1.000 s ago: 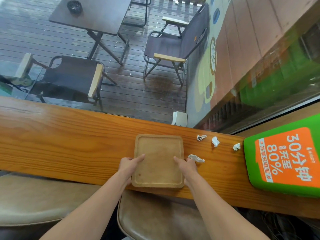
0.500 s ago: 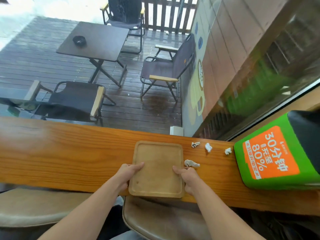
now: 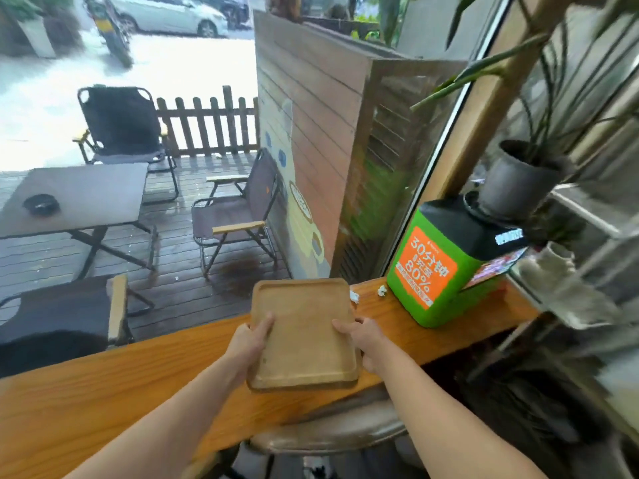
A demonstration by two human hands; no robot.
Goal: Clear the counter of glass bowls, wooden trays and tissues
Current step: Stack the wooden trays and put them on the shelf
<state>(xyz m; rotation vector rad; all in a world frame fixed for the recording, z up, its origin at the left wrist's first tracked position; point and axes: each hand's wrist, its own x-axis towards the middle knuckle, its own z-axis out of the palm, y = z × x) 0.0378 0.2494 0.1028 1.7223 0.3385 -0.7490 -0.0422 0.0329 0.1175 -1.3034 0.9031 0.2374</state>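
Gripping wooden tray (image 3: 304,335) between both hands (image 3: 307,344).

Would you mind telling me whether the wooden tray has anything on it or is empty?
Empty. The wooden tray, held at its sides by the left hand and right hand, shows only bare wood inside its raised rim.

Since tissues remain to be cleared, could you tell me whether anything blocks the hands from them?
Yes: the wooden tray, held by the left hand and right hand, hides part of the tissues.

Two bare forearms, no sleeves, seemingly ringless left hand (image 3: 249,344), right hand (image 3: 370,342)
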